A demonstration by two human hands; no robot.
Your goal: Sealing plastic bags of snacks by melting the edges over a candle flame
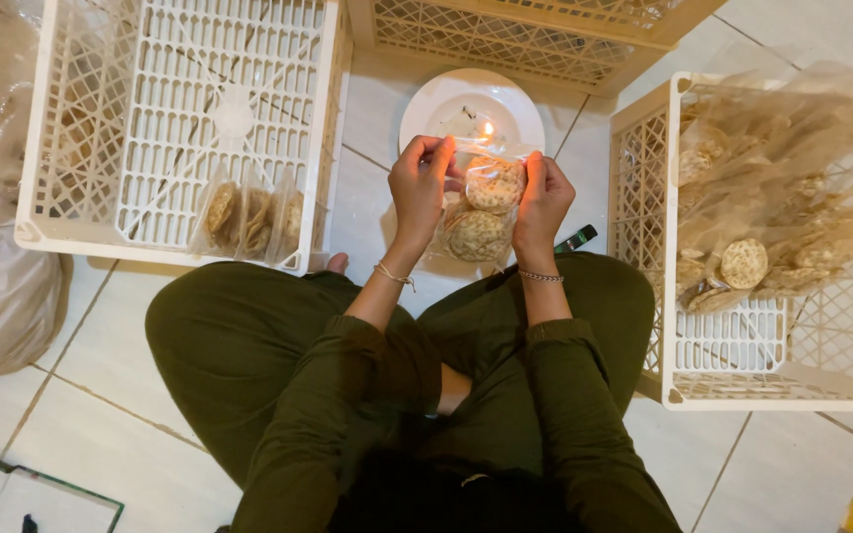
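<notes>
A clear, glossy plastic bag (483, 202) of rough, dry-looking crackers is crinkling between the left hand (419, 188) and right hand (543, 202). The white plastic crates (180, 118) are looking matt and latticed. The plate (441, 104) is shining like glazed ceramic, the floor tiles (101, 395) gleaming smooth. The olive trousers (239, 336) are showing as soft matt cloth.

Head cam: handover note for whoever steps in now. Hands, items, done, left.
Left hand and right hand: both grip the top of a clear bag of round crackers, held over a small flame on a white plate.
Left crate: a few filled bags standing at its near wall.
Right crate: loose crackers in a plastic liner.
Done: the standing bags look finished. Left: the bag in hand, and the loose crackers.
</notes>
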